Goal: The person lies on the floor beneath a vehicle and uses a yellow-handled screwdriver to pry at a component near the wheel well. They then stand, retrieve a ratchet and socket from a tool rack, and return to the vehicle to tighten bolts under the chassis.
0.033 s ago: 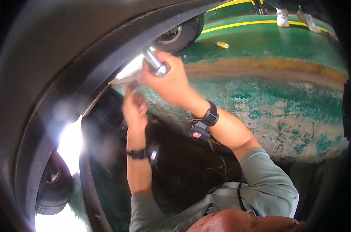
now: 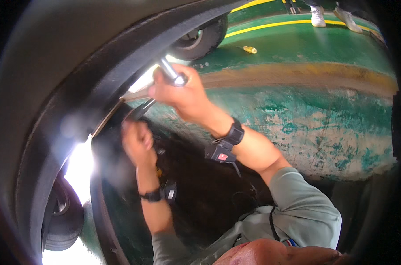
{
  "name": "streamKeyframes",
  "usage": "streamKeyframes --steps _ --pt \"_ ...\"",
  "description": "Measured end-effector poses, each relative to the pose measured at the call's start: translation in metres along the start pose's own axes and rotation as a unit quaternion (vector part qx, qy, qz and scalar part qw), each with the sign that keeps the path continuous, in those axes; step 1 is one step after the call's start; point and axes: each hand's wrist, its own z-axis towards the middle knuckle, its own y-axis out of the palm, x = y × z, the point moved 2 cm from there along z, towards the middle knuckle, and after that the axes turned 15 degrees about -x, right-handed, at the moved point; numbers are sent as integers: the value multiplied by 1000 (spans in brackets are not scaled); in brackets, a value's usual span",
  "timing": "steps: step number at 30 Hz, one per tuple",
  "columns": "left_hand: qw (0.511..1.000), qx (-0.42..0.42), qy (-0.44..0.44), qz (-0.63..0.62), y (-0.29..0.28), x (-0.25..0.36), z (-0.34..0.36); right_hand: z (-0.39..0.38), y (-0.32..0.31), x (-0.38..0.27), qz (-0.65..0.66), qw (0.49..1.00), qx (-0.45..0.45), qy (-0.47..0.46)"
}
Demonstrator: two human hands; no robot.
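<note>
My right hand [image 2: 180, 95] is raised under the car's dark lower edge, fingers closed round the head of a ratchet wrench. From that grip a shiny metal socket piece [image 2: 168, 70] points up toward the car's underside; its upper end is lost in glare. The wrench's handle [image 2: 143, 108] slants down and left from the right hand to my left hand [image 2: 138, 139]. My left hand is blurred by motion, its fingers curled at the dark end of the handle.
Overhead, the car body [image 2: 63, 66] fills the left side. Two wheels show, one far [image 2: 200, 42], one near left [image 2: 65, 216]. A worn green pit wall [image 2: 297, 123] runs along the right. A yellow-handled tool [image 2: 250, 50] lies on the green floor, beyond it a person's white shoes [image 2: 317, 17].
My left hand has swung down and left, away from the right hand, and more of the wrench handle shows between them. My right hand has shifted slightly left.
</note>
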Motion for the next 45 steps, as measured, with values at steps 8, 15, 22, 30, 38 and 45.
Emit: streamKeyframes --steps 8,15,22,30,38,45 --pt "749 153 370 529 53 103 -90 0 11 12 462 875 -139 54" --pt "985 43 10 166 12 46 -23 4 4 14 -299 945 38 -130" --pt "984 3 -146 103 31 -36 23 1 -5 -32 -733 659 20 -168" --pt "979 130 -142 61 -19 -32 -103 0 -5 -2 6 999 -33 32" --pt "953 245 -172 47 -72 -43 -225 -1 13 4 -74 996 32 -39" --pt "946 274 -174 10 -91 -54 -245 11 -25 -1 -616 748 36 -245"
